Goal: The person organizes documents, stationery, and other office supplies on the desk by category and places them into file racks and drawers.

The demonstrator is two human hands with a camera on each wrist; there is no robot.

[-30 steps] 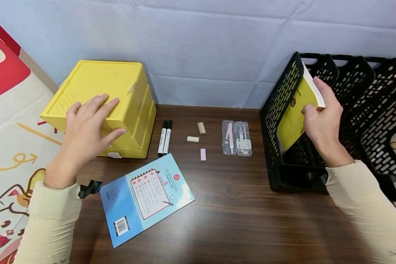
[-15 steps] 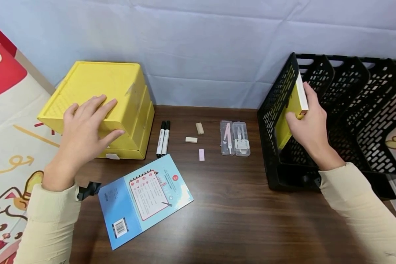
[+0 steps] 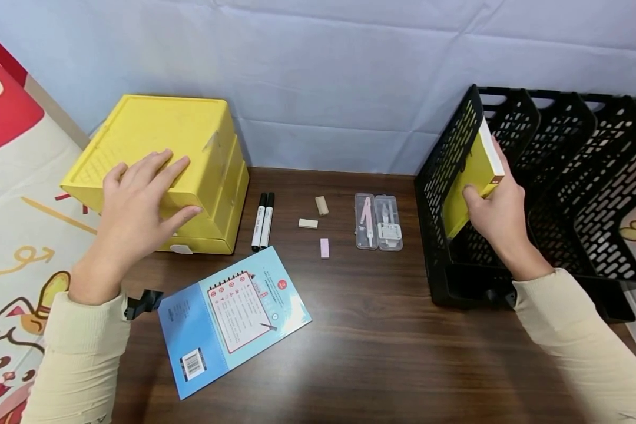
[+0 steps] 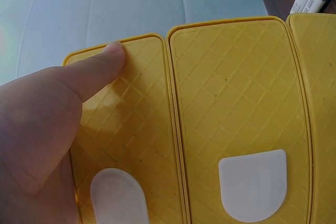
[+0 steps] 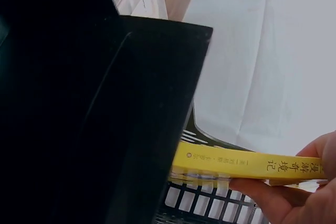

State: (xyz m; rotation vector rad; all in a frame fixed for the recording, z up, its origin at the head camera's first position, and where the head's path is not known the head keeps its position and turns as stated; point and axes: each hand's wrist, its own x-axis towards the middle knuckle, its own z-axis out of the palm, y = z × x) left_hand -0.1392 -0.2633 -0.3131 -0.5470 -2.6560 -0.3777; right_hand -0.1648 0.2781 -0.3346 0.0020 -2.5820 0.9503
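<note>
My right hand (image 3: 500, 215) grips a yellow book (image 3: 474, 171) by its near upper part, thumb on the cover and fingers behind. The book stands upright in the leftmost slot of the black file rack (image 3: 437, 235). In the right wrist view the yellow spine (image 5: 236, 163) with dark lettering shows between thumb and fingers, its other end hidden by a black panel. My left hand (image 3: 140, 203) rests with spread fingers on top of the yellow drawer box (image 3: 169, 123). In the left wrist view its thumb lies along a yellow drawer front (image 4: 142, 108).
A blue notebook (image 3: 235, 321) lies at the front left. Two markers (image 3: 263, 221), several small erasers (image 3: 308, 224) and a clear compass case (image 3: 378, 222) sit between box and rack. A pale cloth (image 3: 328, 88) hangs behind the table (image 3: 371, 335).
The yellow book has gone a little lower and further left into the rack's leftmost slot, my right hand moving with it. My left hand stays on the drawer box.
</note>
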